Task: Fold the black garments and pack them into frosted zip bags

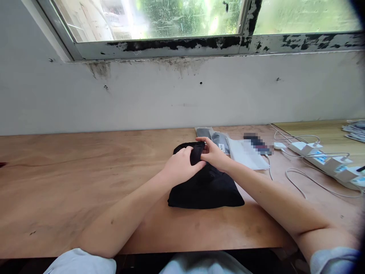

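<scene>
A piece of black fabric lies near the front edge of the wooden table, its wide end toward me. My left hand grips its upper part, with the fingers curled over the cloth and the thumb pointing right. Just to the right, my right hand pinches the far edge of the same fabric, thumb and fingers close together. The fingertips of both hands are partly hidden by the folds.
Behind my right hand lie grey packets in clear plastic and a white sheet or bag. A pixelated dark object sits beside them. Farther right are a white power strip with plugs and loose white cables. A wall with a window stands behind.
</scene>
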A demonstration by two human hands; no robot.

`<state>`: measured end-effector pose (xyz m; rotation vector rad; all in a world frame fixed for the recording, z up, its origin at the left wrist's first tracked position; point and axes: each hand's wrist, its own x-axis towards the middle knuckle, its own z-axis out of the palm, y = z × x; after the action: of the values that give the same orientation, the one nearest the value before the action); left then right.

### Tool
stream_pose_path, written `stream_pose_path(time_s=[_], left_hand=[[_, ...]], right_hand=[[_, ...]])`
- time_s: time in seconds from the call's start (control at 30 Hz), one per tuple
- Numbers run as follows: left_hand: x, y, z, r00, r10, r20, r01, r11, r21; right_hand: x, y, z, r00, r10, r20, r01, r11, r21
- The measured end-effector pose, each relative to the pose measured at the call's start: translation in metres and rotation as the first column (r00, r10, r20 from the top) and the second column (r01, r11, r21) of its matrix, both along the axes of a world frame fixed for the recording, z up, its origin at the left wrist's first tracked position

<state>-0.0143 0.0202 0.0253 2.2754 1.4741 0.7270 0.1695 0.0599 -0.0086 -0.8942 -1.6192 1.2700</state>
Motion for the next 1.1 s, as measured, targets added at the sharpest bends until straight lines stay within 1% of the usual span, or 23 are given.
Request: stream_pose_path(time_s=[0.03,0.1,0.13,0.2,0.23,0.3,0.37,0.4,0.47,0.57,0.63,0.73,0.8,0.87,0.93,1.0,1.1], left_hand=[[-0.001,0.003,0.0,1.0,0.007,0.013,-0.007,1.0,-0.027],[-0.005,0.014,-0.002,0.997,0.025,0.076,-0.015,0.991,-0.13],[-0.008,0.02,-0.003,0.991,0.042,0.128,-0.015,0.979,-0.203],[-0.015,0.033,-0.005,0.958,0.109,0.264,-0.01,0.936,-0.352],[-0.018,0.039,-0.006,0.935,0.148,0.322,-0.003,0.912,-0.411],[-0.023,0.046,-0.006,0.897,0.201,0.394,0.014,0.877,-0.48],[-0.026,0.048,-0.005,0.887,0.2,0.416,0.045,0.859,-0.51],[-0.027,0.049,-0.004,0.885,0.192,0.425,0.063,0.854,-0.517],[-0.028,0.048,0.0,0.875,0.182,0.449,0.091,0.848,-0.521],[-0.029,0.046,0.005,0.843,0.198,0.501,0.109,0.848,-0.519],[-0.03,0.047,0.008,0.811,0.21,0.546,0.124,0.851,-0.51],[-0.035,0.049,0.013,0.753,0.213,0.622,0.134,0.876,-0.463],[-0.041,0.05,0.017,0.72,0.197,0.665,0.136,0.9,-0.414],[-0.047,0.052,0.024,0.684,0.176,0.708,0.136,0.923,-0.361],[-0.054,0.052,0.031,0.635,0.17,0.754,0.122,0.941,-0.315],[-0.059,0.052,0.04,0.578,0.171,0.798,0.102,0.955,-0.279],[-0.064,0.046,0.053,0.521,0.149,0.841,0.123,0.961,-0.247]], right_hand=[[0.0,0.001,-0.001,1.0,-0.011,0.01,0.011,1.0,0.003],[0.003,0.005,-0.004,0.996,-0.055,0.068,0.054,0.998,0.01],[0.006,0.007,-0.007,0.989,-0.088,0.122,0.088,0.996,0.009],[0.011,0.013,-0.012,0.955,-0.144,0.259,0.151,0.988,-0.009],[0.013,0.016,-0.015,0.934,-0.144,0.325,0.164,0.986,-0.034],[0.018,0.022,-0.02,0.906,-0.099,0.412,0.154,0.983,-0.103],[0.02,0.025,-0.023,0.894,-0.054,0.445,0.135,0.979,-0.151],[0.02,0.026,-0.025,0.89,-0.052,0.454,0.136,0.979,-0.154],[0.021,0.028,-0.027,0.88,-0.083,0.467,0.159,0.979,-0.126],[0.021,0.029,-0.03,0.874,-0.134,0.467,0.201,0.975,-0.096],[0.021,0.03,-0.031,0.896,-0.118,0.429,0.19,0.973,-0.129],[0.023,0.029,-0.029,0.953,-0.028,0.303,0.098,0.971,-0.22],[0.026,0.031,-0.024,0.974,-0.025,0.224,0.078,0.969,-0.234],[0.031,0.033,-0.015,0.984,-0.088,0.156,0.116,0.976,-0.185],[0.039,0.036,-0.002,0.986,-0.154,0.067,0.159,0.984,-0.085],[0.048,0.036,0.015,0.982,-0.181,-0.051,0.184,0.982,0.05],[0.063,0.027,0.045,0.979,-0.122,-0.165,0.16,0.958,0.237]])
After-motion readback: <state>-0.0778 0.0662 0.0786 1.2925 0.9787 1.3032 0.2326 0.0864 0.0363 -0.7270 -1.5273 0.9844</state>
